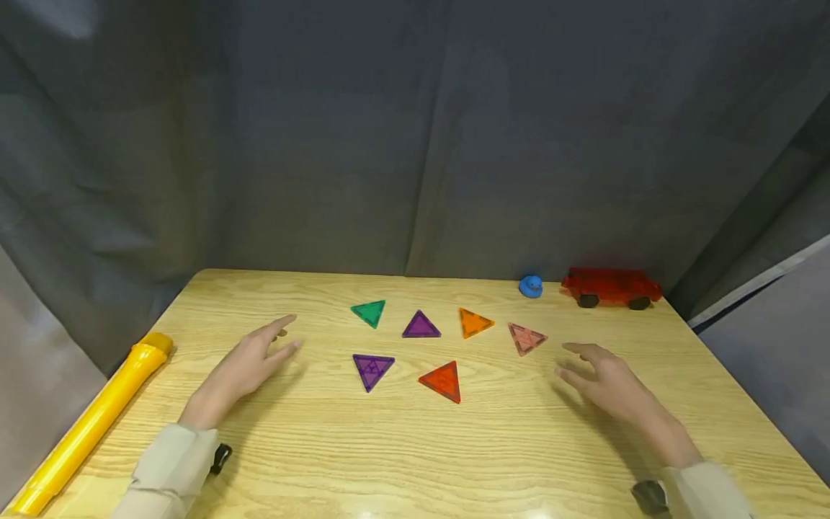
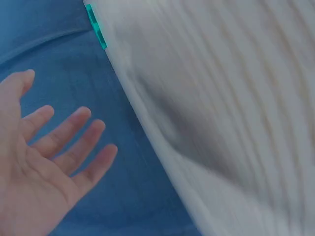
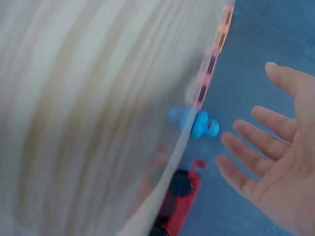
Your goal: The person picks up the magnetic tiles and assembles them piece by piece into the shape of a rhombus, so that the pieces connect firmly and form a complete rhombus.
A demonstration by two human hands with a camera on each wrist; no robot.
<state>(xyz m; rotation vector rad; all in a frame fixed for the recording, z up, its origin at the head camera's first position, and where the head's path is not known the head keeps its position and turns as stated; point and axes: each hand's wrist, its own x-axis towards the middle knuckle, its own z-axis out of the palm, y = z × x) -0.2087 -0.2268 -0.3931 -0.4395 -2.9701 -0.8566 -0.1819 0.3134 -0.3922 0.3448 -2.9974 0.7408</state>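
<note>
Six triangular tiles lie flat and apart on one wood-grained table, between two hands: one green, two purple, one orange, one pink and one red. Four form a loose far row; the patterned purple tile and the red tile sit nearer. All have straight edges and glossy coloured faces, the pink one palest. The left hand and right hand are raised, fingers loosely extended, grasping nothing; the right is near the pink tile. One blue toy duck, one red toy car and one yellow tube stand around them.
</note>
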